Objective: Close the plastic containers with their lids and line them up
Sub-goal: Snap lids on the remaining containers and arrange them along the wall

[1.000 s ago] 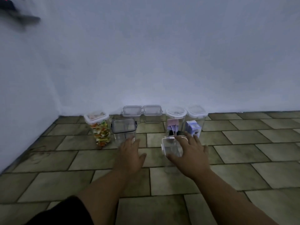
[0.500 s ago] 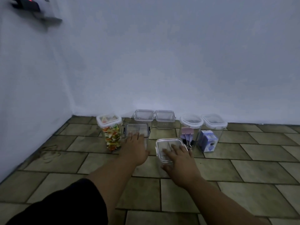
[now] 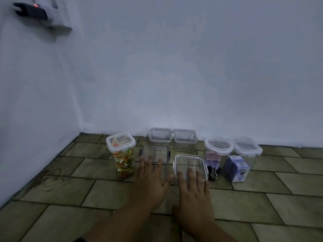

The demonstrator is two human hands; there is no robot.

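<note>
Two lidded empty containers sit front and centre on the tiled floor (image 3: 262,203): a dark-rimmed container (image 3: 154,154) under the left hand (image 3: 151,179) and a clear-rimmed container (image 3: 190,165) under the right hand (image 3: 193,191). Both hands are laid flat, fingers spread, fingertips resting on the lids; nothing is clamped. Versus half a second ago, the hands are found on the same two lids, with the view raised slightly and the wall socket plate (image 3: 52,13) shown more fully. Seven containers are counted, all with lids on: the two in front, a candy-filled container (image 3: 123,155) at left, two empty containers (image 3: 173,137) against the wall, a binder-clip container (image 3: 215,158) and a purple-box container (image 3: 242,159) at right. Two hands are counted.
</note>
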